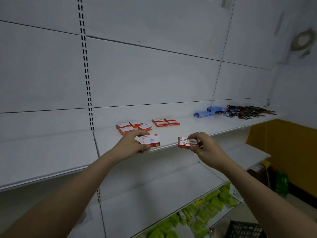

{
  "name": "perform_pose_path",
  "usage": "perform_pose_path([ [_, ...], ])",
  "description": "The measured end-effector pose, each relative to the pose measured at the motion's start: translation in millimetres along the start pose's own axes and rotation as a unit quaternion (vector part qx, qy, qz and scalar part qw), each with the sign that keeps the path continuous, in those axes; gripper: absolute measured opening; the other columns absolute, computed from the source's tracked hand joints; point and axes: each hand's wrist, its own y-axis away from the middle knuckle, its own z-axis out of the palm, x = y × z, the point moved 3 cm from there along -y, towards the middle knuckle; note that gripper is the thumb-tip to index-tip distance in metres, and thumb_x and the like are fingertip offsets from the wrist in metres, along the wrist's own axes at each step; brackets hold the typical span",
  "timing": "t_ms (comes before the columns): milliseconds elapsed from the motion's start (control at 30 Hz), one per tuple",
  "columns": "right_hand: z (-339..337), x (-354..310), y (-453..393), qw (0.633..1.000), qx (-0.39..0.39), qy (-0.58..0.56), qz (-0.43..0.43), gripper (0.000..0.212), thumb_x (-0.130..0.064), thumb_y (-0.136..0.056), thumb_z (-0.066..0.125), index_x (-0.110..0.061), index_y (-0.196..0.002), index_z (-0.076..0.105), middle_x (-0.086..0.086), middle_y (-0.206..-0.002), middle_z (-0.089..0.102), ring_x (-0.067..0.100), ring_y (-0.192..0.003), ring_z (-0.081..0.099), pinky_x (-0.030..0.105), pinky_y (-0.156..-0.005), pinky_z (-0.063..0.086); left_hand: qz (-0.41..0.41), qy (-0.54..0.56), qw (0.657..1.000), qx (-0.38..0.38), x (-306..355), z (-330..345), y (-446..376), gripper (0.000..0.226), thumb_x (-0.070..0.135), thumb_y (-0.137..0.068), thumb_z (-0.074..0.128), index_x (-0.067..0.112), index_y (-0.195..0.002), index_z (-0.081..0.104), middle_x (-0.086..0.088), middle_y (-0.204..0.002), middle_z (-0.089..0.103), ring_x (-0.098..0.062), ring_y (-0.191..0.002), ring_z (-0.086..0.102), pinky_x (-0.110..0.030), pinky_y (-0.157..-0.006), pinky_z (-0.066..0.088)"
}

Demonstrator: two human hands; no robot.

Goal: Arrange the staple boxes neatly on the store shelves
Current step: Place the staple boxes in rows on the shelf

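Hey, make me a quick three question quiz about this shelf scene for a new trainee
1. True or false: both hands hold a staple box.
2. How many white-topped boxes sit grouped behind the left hand?
3. What lies at the shelf's far right: A) scissors B) tape rolls C) notebooks?

Key:
1. True: the left hand grips a white-topped box, the right hand a red-framed box.
2. Four.
3. A, the scissors.

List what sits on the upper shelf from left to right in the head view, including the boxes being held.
White-topped red boxes → white box in the left hand → flat red boxes → red box in the right hand → blue boxes → dark pile of scissor-like items.
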Motion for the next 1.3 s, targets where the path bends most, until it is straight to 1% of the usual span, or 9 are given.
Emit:
perform_pose_path([
  [200,20,62,-64,0.996,-0.023,-0.06,-0.055,0.032,-0.019,-0.092,0.062,-0.021,-0.122,0.054,-0.002,-0.123,0.054,0.014,-0.107,0.055,0.014,-0.078,0.045,-0.044,-0.027,0.997,0.065,-12,21,-43,0.053,0.014,-0.079,0.077,0.019,-0.127,0.057,-0.001,-0.121,0.06,-0.02,-0.083,0.071,-0.037,-0.081,0.059],
  [500,22,142,-150,0.985,-0.085,-0.104,-0.109,0.033,-0.02,-0.093,0.06,-0.02,-0.125,0.053,-0.001,-0.126,0.053,0.009,-0.101,0.05,0.019,-0.082,0.041,-0.102,-0.042,0.977,0.181,-4,58,-74,0.047,0.008,-0.08,0.074,0.019,-0.123,0.06,-0.003,-0.122,0.06,-0.021,-0.083,0.069,-0.035,-0.077,0.059],
  [600,35,145,-169,0.979,-0.106,-0.121,-0.124,0.034,-0.02,-0.092,0.061,-0.019,-0.125,0.054,-0.002,-0.127,0.053,0.011,-0.102,0.052,0.021,-0.087,0.041,-0.119,-0.069,0.965,0.223,-8,61,-68,0.047,0.015,-0.081,0.075,0.025,-0.124,0.06,0.002,-0.119,0.06,-0.019,-0.087,0.067,-0.035,-0.075,0.059],
  [667,48,141,-176,0.975,-0.122,-0.125,-0.136,0.033,-0.018,-0.091,0.062,-0.018,-0.123,0.055,0.0,-0.128,0.054,0.015,-0.108,0.054,0.021,-0.089,0.041,-0.131,-0.089,0.959,0.236,-15,58,-61,0.045,0.019,-0.081,0.075,0.027,-0.123,0.059,0.002,-0.118,0.061,-0.015,-0.095,0.062,-0.024,-0.069,0.054],
  [733,58,134,-184,0.973,-0.134,-0.115,-0.151,0.033,-0.018,-0.091,0.063,-0.017,-0.123,0.055,0.001,-0.128,0.055,0.018,-0.113,0.054,0.022,-0.092,0.04,-0.143,-0.106,0.95,0.256,-24,51,-58,0.044,0.021,-0.08,0.075,0.025,-0.121,0.06,0.001,-0.12,0.062,-0.013,-0.103,0.059,-0.016,-0.073,0.047],
  [833,71,128,-200,0.974,-0.135,-0.101,-0.151,0.032,-0.021,-0.09,0.064,-0.018,-0.121,0.058,0.001,-0.125,0.059,0.021,-0.115,0.054,0.031,-0.099,0.044,-0.172,-0.136,0.934,0.283,-35,34,-64,0.049,0.023,-0.08,0.076,0.018,-0.126,0.059,-0.002,-0.124,0.062,-0.016,-0.105,0.058,-0.025,-0.088,0.046],
  [933,82,127,-217,0.977,-0.132,-0.084,-0.144,0.031,-0.024,-0.088,0.066,-0.017,-0.117,0.061,0.002,-0.123,0.063,0.024,-0.115,0.055,0.04,-0.099,0.046,-0.192,-0.168,0.923,0.289,-46,23,-75,0.054,0.029,-0.079,0.076,0.016,-0.128,0.057,-0.002,-0.125,0.057,-0.015,-0.101,0.056,-0.027,-0.089,0.045],
  [1133,100,124,-237,0.973,-0.148,-0.126,-0.126,0.026,-0.014,-0.089,0.065,-0.014,-0.115,0.061,0.003,-0.123,0.063,0.021,-0.11,0.06,0.034,-0.098,0.048,-0.214,-0.225,0.911,0.272,-66,12,-88,0.053,0.033,-0.083,0.072,0.018,-0.131,0.054,0.0,-0.12,0.044,-0.017,-0.11,0.047,-0.03,-0.097,0.042],
  [1300,123,125,-245,0.976,-0.131,-0.129,-0.116,0.024,-0.015,-0.09,0.064,-0.016,-0.113,0.061,0.003,-0.122,0.062,0.018,-0.106,0.06,0.026,-0.091,0.048,-0.181,-0.21,0.916,0.289,-66,10,-89,0.035,0.028,-0.084,0.071,0.026,-0.118,0.062,0.002,-0.115,0.053,-0.011,-0.096,0.055,-0.022,-0.082,0.042],
])
